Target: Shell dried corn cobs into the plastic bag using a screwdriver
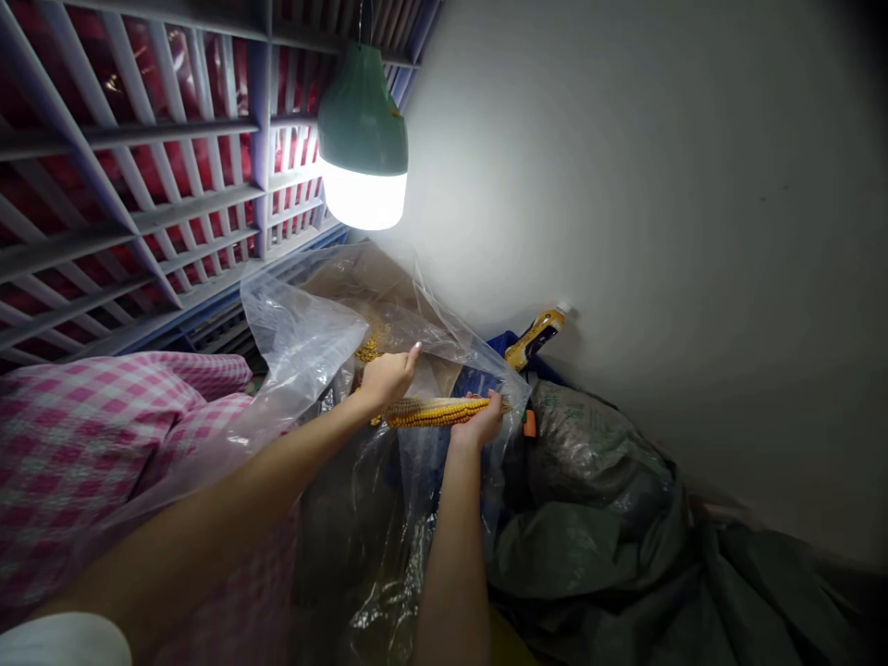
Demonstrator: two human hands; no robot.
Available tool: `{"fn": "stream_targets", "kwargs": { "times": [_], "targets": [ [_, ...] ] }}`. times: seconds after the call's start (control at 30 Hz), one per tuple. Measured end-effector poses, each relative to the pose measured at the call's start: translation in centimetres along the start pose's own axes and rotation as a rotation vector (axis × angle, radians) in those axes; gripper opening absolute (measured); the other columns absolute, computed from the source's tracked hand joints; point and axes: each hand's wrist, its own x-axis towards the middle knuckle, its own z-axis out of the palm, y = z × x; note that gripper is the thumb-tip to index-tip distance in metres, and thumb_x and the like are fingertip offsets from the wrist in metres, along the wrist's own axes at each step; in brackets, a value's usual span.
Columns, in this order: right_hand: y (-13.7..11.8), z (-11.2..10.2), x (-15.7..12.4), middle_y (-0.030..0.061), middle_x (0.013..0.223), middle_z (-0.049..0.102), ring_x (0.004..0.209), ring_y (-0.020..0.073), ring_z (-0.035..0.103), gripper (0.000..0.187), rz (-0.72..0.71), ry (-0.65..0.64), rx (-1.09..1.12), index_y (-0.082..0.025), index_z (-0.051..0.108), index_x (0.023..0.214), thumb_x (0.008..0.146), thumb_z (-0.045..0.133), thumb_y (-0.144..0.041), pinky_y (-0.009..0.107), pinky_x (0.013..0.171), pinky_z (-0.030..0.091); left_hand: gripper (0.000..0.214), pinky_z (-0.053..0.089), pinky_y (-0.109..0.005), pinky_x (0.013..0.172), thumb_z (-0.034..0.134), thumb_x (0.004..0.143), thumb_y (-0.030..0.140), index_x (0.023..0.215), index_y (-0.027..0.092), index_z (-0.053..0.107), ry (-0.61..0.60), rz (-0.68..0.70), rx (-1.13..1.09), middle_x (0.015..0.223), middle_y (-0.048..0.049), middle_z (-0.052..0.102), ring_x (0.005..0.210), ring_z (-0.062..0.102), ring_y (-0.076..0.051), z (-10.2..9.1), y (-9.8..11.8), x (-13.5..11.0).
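Note:
A yellow corn cob (440,413) lies roughly level across the middle of the head view. Along its upper side runs a pale strip bare of kernels. My right hand (478,424) is closed around the cob's right end. At the left end, my left hand (389,381) is curled against the cob with its thumb sticking out; its other fingers are mostly hidden. Below both hands hangs a clear plastic bag (305,333), its mouth spread wide. Loose corn kernels (367,350) show inside the bag, just behind my left hand.
A lit green lamp (364,120) hangs above the bag. Slatted plastic crates (139,139) with red contents rise on the left, over pink checked cloth (104,435). To the right are a yellow-labelled bottle (537,338), a dark sack (597,453) and a pale wall (659,203).

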Motion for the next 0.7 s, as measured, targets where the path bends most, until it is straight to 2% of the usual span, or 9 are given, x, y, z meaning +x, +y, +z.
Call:
{"fn": "stream_targets", "kwargs": {
  "times": [0.03,0.1,0.13,0.3,0.57,0.7],
  "targets": [
    [0.2,0.0,0.2,-0.0066,0.056,0.045,0.05,0.011,0.053,0.015,0.005,0.005,-0.006,-0.021,0.043,0.074,0.064,0.051,-0.028,0.024,0.052,0.049,0.079,0.044,-0.031,0.07,-0.002,0.086,0.054,0.084,0.017,0.068,0.03,0.053,0.051,0.087,-0.0121,0.068,0.082,0.063,-0.023,0.1,0.3,-0.5],
    [0.5,0.0,0.5,-0.0059,0.056,0.046,0.05,0.012,0.053,0.014,0.021,0.01,-0.023,-0.021,0.043,0.074,0.065,0.05,-0.029,0.026,0.051,0.049,0.075,0.044,-0.032,0.07,0.007,0.084,0.06,0.082,0.016,0.068,0.014,0.22,0.156,0.085,-0.0131,0.068,0.083,0.063,-0.025,0.8,0.9,-1.6],
    [0.7,0.0,0.6,-0.0055,0.056,0.046,0.051,0.0123,0.053,0.013,0.029,0.01,-0.032,-0.021,0.043,0.073,0.065,0.049,-0.029,0.026,0.051,0.049,0.075,0.043,-0.033,0.071,0.009,0.085,0.06,0.083,0.015,0.068,0.016,0.261,0.196,0.084,-0.0147,0.068,0.083,0.063,-0.026,1.3,1.1,-2.1],
    [1.3,0.1,0.5,-0.0055,0.058,0.048,0.052,0.012,0.054,0.013,0.003,0.026,-0.052,-0.021,0.043,0.073,0.064,0.05,-0.028,0.026,0.051,0.049,0.075,0.043,-0.034,0.069,0.005,0.089,0.05,0.084,0.013,0.07,-0.083,0.26,0.209,0.083,-0.0176,0.068,0.077,0.065,-0.027,2.9,0.7,-2.0],
    [1.4,-0.5,0.3,-0.0053,0.056,0.048,0.049,0.0122,0.052,0.01,-0.013,0.062,-0.07,-0.022,0.042,0.069,0.064,0.05,-0.024,0.026,0.048,0.047,0.072,0.043,-0.036,0.07,0.01,0.089,0.049,0.085,0.011,0.071,-0.16,0.294,0.189,0.083,-0.0209,0.067,0.081,0.064,-0.03,3.1,0.3,-1.0],
    [1.8,-0.7,0.2,-0.0053,0.055,0.048,0.048,0.0119,0.051,0.01,-0.008,0.071,-0.06,-0.022,0.042,0.068,0.064,0.051,-0.024,0.026,0.047,0.046,0.066,0.043,-0.035,0.071,0.014,0.09,0.048,0.09,0.013,0.07,-0.195,0.299,0.201,0.083,-0.0185,0.068,0.084,0.064,-0.028,3.2,0.1,-0.9]
  ]
}}
